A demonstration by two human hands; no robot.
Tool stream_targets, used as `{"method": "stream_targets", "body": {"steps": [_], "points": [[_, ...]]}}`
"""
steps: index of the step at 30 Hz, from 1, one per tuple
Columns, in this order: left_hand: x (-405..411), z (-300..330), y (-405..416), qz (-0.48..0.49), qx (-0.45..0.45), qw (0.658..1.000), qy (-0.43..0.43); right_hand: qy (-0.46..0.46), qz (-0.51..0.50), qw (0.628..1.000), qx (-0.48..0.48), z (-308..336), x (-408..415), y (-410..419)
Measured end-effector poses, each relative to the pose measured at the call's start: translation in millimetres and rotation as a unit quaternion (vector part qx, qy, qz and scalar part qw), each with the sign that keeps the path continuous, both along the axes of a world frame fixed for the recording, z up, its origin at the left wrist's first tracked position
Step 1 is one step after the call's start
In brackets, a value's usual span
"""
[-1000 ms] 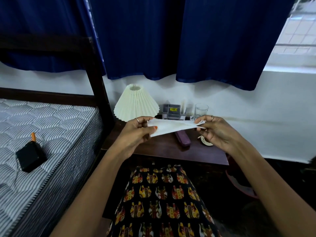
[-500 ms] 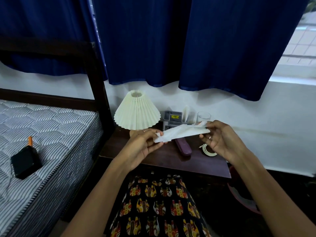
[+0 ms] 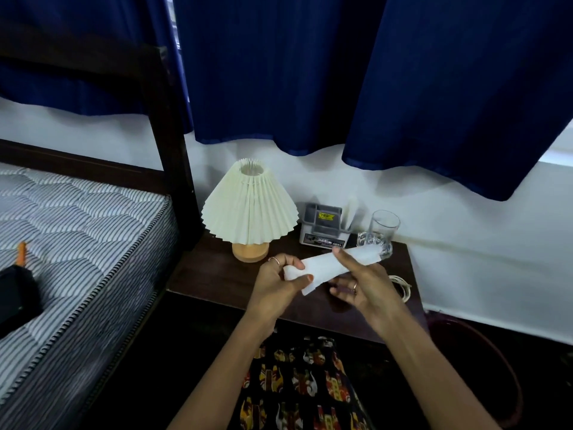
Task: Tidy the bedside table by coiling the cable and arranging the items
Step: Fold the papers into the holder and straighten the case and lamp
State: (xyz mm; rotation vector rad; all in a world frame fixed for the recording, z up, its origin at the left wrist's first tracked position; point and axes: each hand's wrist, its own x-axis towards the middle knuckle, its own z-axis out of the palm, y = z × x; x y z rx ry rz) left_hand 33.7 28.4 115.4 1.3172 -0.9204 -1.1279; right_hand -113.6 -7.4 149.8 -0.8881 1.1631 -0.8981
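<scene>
A folded white cloth [image 3: 325,265] is held above the dark wooden bedside table [image 3: 217,274]. My left hand [image 3: 276,283] pinches its near left end between thumb and fingers. My right hand [image 3: 362,287] lies along the cloth's right part, index finger pressed on top and the other fingers underneath. A coiled white cable [image 3: 401,285] rests on the table just right of my right hand. The purple item seen earlier on the table is hidden behind my hands.
At the table's back stand a pleated cream lamp [image 3: 249,212], a grey organiser box [image 3: 324,226] and a drinking glass [image 3: 379,232]. A striped mattress [image 3: 77,237] with a black device [image 3: 15,299] lies left. A dark red bin [image 3: 496,367] sits right. Blue curtains hang above.
The cloth has been folded narrower and my hands have come closer together over the table. The view has tilted down and nearer to the table.
</scene>
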Motion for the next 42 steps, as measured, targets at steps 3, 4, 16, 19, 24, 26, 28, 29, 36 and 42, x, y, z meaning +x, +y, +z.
{"method": "stream_targets", "body": {"steps": [3, 4, 16, 19, 24, 26, 28, 29, 36, 42], "points": [[0.7, -18.3, -21.9, 0.007, -0.003, 1.000, -0.017, 0.036, -0.033, 0.999, -0.018, -13.1, 7.0, -24.6], [0.3, -24.8, -29.6, 0.007, -0.005, 1.000, -0.009, 0.047, -0.042, 0.998, -0.023, -16.2, 10.2, -35.0], [2.7, -112.3, -65.3, 0.126, 0.092, 0.985, 0.070, 0.364, -0.108, 0.888, -0.261, -23.5, 54.8, -204.9], [2.9, -123.5, -67.4, 0.123, 0.119, 0.983, 0.062, 0.400, -0.089, 0.872, -0.269, -39.2, 64.8, -232.6], [14.1, -130.7, -72.5, 0.133, 0.128, 0.982, 0.034, 0.419, -0.076, 0.870, -0.247, -57.9, 70.3, -255.9], [16.8, -133.5, -74.7, 0.139, 0.139, 0.980, 0.035, 0.434, -0.069, 0.867, -0.234, -62.3, 71.9, -261.6], [17.2, -134.9, -76.1, 0.141, 0.148, 0.978, 0.034, 0.442, -0.053, 0.866, -0.227, -67.3, 75.6, -265.1], [17.1, -135.2, -76.8, 0.140, 0.151, 0.978, 0.032, 0.441, -0.047, 0.868, -0.222, -69.5, 77.9, -265.8], [20.5, -136.2, -77.0, 0.137, 0.159, 0.978, 0.012, 0.409, -0.053, 0.888, -0.204, -78.6, 86.7, -260.5], [20.0, -133.8, -74.6, 0.138, 0.164, 0.977, -0.002, 0.474, -0.033, 0.852, -0.220, -80.6, 82.4, -251.1]]}}
